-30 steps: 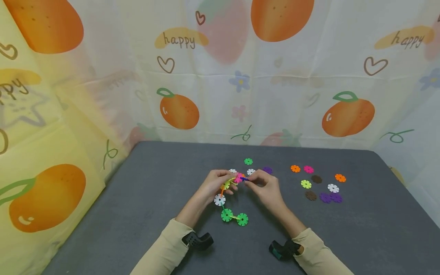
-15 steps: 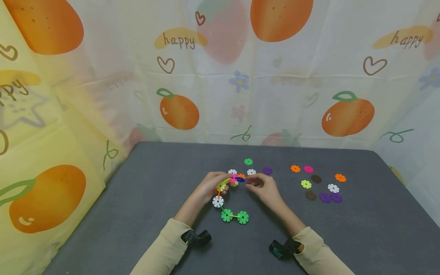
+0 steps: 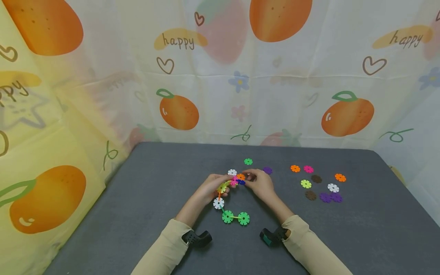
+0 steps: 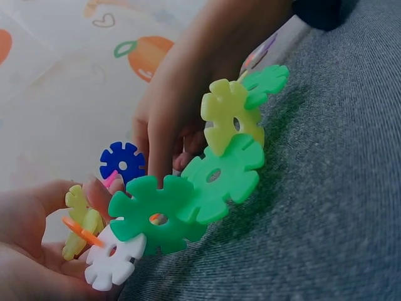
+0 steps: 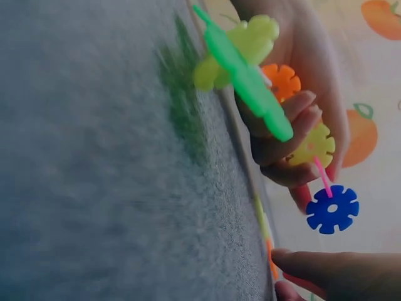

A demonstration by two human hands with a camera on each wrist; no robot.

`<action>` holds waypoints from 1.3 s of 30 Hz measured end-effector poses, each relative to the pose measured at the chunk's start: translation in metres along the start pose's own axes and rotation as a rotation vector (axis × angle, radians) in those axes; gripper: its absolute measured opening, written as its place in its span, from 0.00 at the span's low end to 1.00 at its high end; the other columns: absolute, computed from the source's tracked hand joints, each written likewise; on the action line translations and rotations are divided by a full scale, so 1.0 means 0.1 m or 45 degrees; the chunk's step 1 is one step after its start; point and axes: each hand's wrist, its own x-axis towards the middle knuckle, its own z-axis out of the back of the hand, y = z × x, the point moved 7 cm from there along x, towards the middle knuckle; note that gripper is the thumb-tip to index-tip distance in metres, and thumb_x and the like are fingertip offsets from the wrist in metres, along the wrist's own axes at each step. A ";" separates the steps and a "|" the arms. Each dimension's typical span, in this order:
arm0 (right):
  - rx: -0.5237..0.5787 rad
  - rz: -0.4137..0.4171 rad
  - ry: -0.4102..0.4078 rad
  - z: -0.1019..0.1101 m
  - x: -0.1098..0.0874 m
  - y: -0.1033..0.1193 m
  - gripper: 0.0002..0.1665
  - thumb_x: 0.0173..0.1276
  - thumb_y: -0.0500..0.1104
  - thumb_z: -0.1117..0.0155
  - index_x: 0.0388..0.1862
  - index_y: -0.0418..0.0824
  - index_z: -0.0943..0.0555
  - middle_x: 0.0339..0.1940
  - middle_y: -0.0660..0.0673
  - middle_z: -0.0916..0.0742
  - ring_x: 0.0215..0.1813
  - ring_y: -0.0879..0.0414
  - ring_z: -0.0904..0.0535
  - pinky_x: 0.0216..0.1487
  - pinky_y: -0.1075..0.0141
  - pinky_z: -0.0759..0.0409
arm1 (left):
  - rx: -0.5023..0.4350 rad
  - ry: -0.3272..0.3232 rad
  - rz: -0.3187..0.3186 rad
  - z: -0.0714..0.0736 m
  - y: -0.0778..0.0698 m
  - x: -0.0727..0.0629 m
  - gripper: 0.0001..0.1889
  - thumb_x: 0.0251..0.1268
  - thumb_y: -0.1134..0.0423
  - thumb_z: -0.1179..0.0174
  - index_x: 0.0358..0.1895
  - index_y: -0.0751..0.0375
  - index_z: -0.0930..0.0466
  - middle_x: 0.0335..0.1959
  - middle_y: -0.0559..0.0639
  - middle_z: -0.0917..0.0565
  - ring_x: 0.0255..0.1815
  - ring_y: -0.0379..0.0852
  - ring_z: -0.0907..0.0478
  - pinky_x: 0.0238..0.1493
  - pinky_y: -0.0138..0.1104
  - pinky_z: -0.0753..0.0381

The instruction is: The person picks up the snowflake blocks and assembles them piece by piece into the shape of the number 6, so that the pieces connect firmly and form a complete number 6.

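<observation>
My left hand (image 3: 210, 188) holds a chain of slotted plastic snowflake discs, fingers pinching it near a yellow disc (image 3: 222, 187). From there the chain hangs through an orange disc and a white disc (image 3: 216, 204) to green discs (image 3: 225, 220) low over the table. At its upper end a pink disc (image 3: 233, 182) carries a blue disc (image 4: 115, 160), which is free of the fingers. My right hand (image 3: 264, 186) reaches down beside a loose orange disc (image 3: 241, 176), its thumb and forefinger apart near the tabletop. Whether a fingertip touches that disc is unclear.
Loose discs lie at the back of the grey table (image 3: 144, 214): white (image 3: 232, 172), green (image 3: 246, 162) and purple (image 3: 267, 170). Several more, including orange (image 3: 295, 168), brown (image 3: 316, 178) and purple (image 3: 324, 198), are scattered to the right. A printed curtain (image 3: 285, 88) hangs behind.
My right hand has let go of the blue disc, now on the chain, and moved over the loose white disc beside the orange one. My left hand has drawn the chain slightly left.
</observation>
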 end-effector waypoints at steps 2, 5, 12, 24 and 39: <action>-0.076 -0.005 0.006 -0.01 0.02 0.02 0.17 0.58 0.37 0.28 0.48 0.44 0.13 0.27 0.48 0.17 0.27 0.60 0.26 0.30 0.69 0.32 | 0.005 -0.006 -0.001 0.00 0.00 0.00 0.19 0.69 0.56 0.41 0.48 0.72 0.19 0.25 0.46 0.20 0.19 0.37 0.27 0.23 0.27 0.23; -0.142 -0.027 0.011 -0.02 0.04 0.03 0.15 0.60 0.39 0.28 0.47 0.46 0.13 0.27 0.49 0.17 0.28 0.59 0.27 0.29 0.68 0.34 | 0.014 -0.008 -0.006 0.00 0.00 0.00 0.19 0.69 0.56 0.42 0.48 0.72 0.19 0.25 0.46 0.20 0.19 0.37 0.27 0.23 0.27 0.22; -0.007 -0.078 -0.039 0.01 -0.01 -0.01 0.14 0.55 0.37 0.25 0.41 0.40 0.16 0.34 0.44 0.15 0.33 0.55 0.23 0.33 0.66 0.28 | 0.022 -0.008 -0.006 0.00 0.01 0.00 0.19 0.69 0.56 0.41 0.52 0.69 0.18 0.26 0.47 0.16 0.18 0.36 0.28 0.23 0.27 0.22; 0.713 -0.253 -0.008 0.15 -0.21 -0.17 0.12 0.63 0.34 0.32 0.43 0.27 0.17 0.30 0.36 0.12 0.23 0.58 0.19 0.25 0.67 0.17 | 0.050 0.030 -0.030 -0.03 -0.01 0.00 0.18 0.65 0.55 0.36 0.50 0.64 0.18 0.31 0.48 0.21 0.21 0.38 0.27 0.24 0.28 0.20; 0.972 -0.461 0.127 0.13 -0.35 -0.22 0.22 0.67 0.42 0.34 0.51 0.25 0.21 0.26 0.50 0.12 0.27 0.60 0.16 0.31 0.68 0.16 | 0.014 0.016 -0.014 -0.03 0.01 0.00 0.16 0.62 0.55 0.33 0.46 0.63 0.19 0.40 0.52 0.14 0.27 0.41 0.15 0.28 0.33 0.14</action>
